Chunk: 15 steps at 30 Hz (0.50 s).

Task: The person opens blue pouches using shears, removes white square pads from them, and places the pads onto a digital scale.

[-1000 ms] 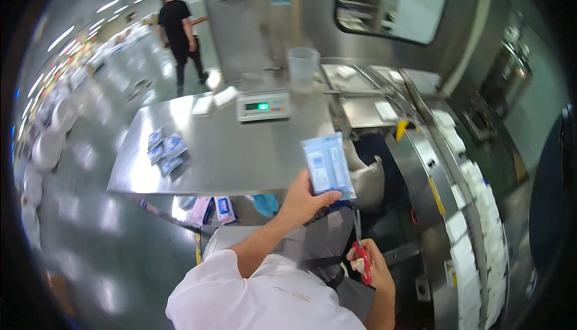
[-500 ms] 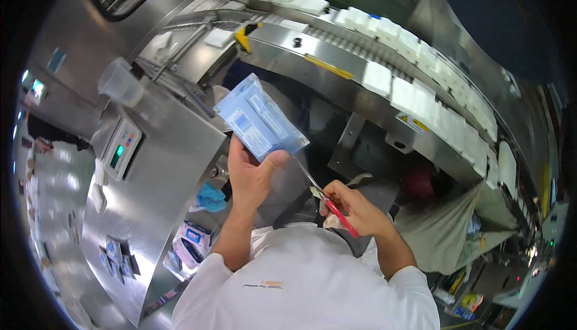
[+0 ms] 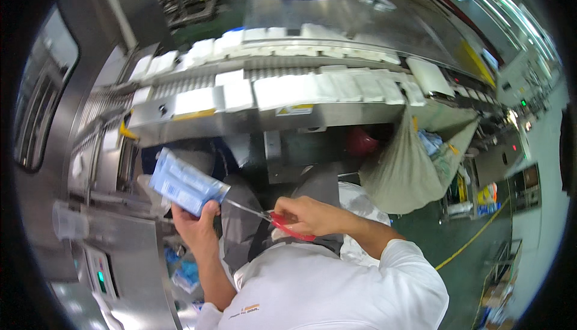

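Note:
A light blue soft pack (image 3: 183, 180), with a printed label and the look of a wet-wipes pack, is tilted in my left hand (image 3: 193, 225). My thumb presses its near right corner and the other fingers are beneath, partly hidden. My right hand (image 3: 309, 214) grips scissors (image 3: 293, 229) by their red handles. Their thin metal blades point up and left, with the tips right at the pack's right corner; whether they cut into it, I cannot tell. Both hands are above my lap.
Ahead runs a metal conveyor (image 3: 231, 121) lined with white stacked sheets (image 3: 300, 91). A beige cloth sack (image 3: 393, 177) hangs from its right part. At left stand a metal table (image 3: 135, 270), a digital scale (image 3: 99, 273) and a clear plastic jug (image 3: 69, 222). A red object (image 3: 362, 141) sits beneath the conveyor.
My view has swung to the right, so the conveyor lies straighter across and more of the sack shows. Both hands keep their hold on the pack and the scissors.

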### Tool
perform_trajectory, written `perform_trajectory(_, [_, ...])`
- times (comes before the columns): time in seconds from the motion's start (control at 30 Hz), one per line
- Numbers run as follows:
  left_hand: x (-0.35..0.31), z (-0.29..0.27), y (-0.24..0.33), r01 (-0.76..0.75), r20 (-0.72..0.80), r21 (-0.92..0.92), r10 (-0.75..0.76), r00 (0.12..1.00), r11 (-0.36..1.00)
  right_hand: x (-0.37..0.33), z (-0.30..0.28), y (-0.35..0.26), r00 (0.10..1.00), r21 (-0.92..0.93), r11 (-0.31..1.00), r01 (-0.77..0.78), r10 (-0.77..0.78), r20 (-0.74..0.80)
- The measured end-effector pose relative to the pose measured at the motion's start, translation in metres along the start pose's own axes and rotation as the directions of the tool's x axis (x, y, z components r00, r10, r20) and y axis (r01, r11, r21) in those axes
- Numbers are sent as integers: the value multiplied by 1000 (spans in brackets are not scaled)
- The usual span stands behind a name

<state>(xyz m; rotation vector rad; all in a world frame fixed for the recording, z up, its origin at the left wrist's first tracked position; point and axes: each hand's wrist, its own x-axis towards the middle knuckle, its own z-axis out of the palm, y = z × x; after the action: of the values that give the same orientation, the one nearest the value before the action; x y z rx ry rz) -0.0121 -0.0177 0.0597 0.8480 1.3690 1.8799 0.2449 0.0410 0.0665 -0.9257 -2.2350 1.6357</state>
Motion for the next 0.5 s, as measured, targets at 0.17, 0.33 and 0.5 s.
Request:
perform_trajectory(0.17, [0,-18,-20,84,67,62,-88,994,995,-64,-76,-39,941,-63,996,-69,44,-337])
perform_trajectory(0.33, [-12,-25,-32,267,176,91,-279,944,960,-106,-194,-95,483,-520,782,-343,-328,-812])
perform_trajectory(0.5, [-28,3,-34,396,351,61,-391,851,916,-76,-342,-83,657,-777,383,-500,-417,-628])
